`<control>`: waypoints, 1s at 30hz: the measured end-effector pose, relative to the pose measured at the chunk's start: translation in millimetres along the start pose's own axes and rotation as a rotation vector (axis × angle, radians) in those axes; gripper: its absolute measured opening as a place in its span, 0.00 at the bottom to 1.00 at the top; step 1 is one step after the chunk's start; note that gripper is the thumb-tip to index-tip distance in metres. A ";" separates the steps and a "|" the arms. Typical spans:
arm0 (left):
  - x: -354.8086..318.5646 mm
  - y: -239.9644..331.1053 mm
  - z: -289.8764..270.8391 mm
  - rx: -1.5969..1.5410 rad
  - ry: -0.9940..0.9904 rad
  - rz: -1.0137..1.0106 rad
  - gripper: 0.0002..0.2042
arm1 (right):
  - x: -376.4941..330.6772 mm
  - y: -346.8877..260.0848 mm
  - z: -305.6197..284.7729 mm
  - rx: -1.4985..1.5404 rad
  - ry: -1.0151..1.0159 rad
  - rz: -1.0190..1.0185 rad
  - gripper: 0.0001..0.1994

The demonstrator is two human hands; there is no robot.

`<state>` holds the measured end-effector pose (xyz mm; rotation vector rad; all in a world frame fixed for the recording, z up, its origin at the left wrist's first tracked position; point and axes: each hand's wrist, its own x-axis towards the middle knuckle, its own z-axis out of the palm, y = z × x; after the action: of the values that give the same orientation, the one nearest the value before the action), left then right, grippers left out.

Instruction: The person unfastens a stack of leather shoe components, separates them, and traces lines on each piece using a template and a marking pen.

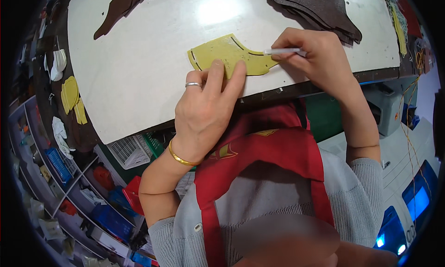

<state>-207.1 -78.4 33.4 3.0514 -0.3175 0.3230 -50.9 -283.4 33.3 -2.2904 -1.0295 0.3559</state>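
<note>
A flat yellow template with curved edges lies near the front edge of the white tabletop. Narrow dark slots run along its left edge and its upper right curve. Spread fingers of my left hand press down on its lower middle, gripping nothing. My right hand pinches a slim whitish pen held nearly level. The pen's tip points left and sits at the slot on the template's narrow right part. Right fingertips rest close to that narrow end and partly cover it. What lies under the template is hard to make out.
Stacked dark brown leather-like pieces lie at the back right, with more brown pieces at the back left. Beyond the tabletop's left edge are yellow pieces and a white cloth. Compartmented shelving stands at lower left.
</note>
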 end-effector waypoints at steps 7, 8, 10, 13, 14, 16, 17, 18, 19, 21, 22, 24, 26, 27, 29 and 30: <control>-0.7 7.6 3.0 -0.066 -0.015 0.028 0.23 | 9.4 2.5 -6.7 -0.152 0.365 -0.264 0.08; -1.6 11.5 5.3 -0.074 -0.012 0.048 0.23 | 15.5 -4.5 -13.1 -0.147 0.396 -0.321 0.08; -2.4 20.0 17.0 -0.039 0.065 0.073 0.21 | 25.4 -15.4 -14.1 -0.171 0.374 -0.414 0.10; -4.6 31.2 21.6 -0.038 0.042 0.006 0.21 | 38.7 -40.3 5.3 0.075 0.031 -0.356 0.13; -5.3 30.6 25.3 -0.002 0.093 0.044 0.19 | 46.2 -47.6 12.6 0.190 -0.127 -0.291 0.14; -3.9 29.7 23.8 -0.032 0.153 0.043 0.18 | 60.2 -58.3 25.1 0.133 -0.242 -0.348 0.15; -4.0 29.8 23.0 -0.069 0.215 0.052 0.17 | 65.9 -63.7 30.6 0.072 -0.350 -0.395 0.16; -6.3 31.2 24.4 -0.068 0.230 0.035 0.16 | 71.5 -69.9 33.6 0.004 -0.381 -0.404 0.12; -6.6 33.2 24.3 -0.069 0.232 0.031 0.16 | 74.7 -71.9 37.2 0.002 -0.385 -0.406 0.12; -7.5 36.8 23.3 -0.078 0.157 -0.014 0.16 | 81.3 -68.9 47.3 -0.104 -0.164 -0.545 0.09; -5.5 36.5 22.7 -0.082 0.164 -0.014 0.16 | 91.2 -63.2 50.8 -0.150 0.028 -0.589 0.11; -0.5 35.1 20.0 -0.072 0.148 -0.046 0.17 | 90.9 -56.1 42.0 -0.193 0.066 -0.525 0.09; 0.2 32.8 18.9 -0.047 0.158 -0.036 0.16 | 76.5 -50.7 30.2 -0.207 0.054 -0.491 0.09; 1.1 31.9 18.9 -0.023 0.164 -0.020 0.15 | 67.7 -42.8 22.5 -0.006 0.076 -0.365 0.11; 3.7 33.7 18.5 0.014 0.150 -0.018 0.16 | 58.1 -32.6 14.4 0.185 0.102 -0.226 0.13; 5.1 34.8 18.9 0.058 0.129 -0.018 0.17 | 55.0 -28.9 12.4 0.182 0.065 -0.187 0.14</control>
<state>-205.6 -114.8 17.2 3.0689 -0.2778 0.5343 -37.0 -222.1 41.4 -2.0138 -1.1202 0.2838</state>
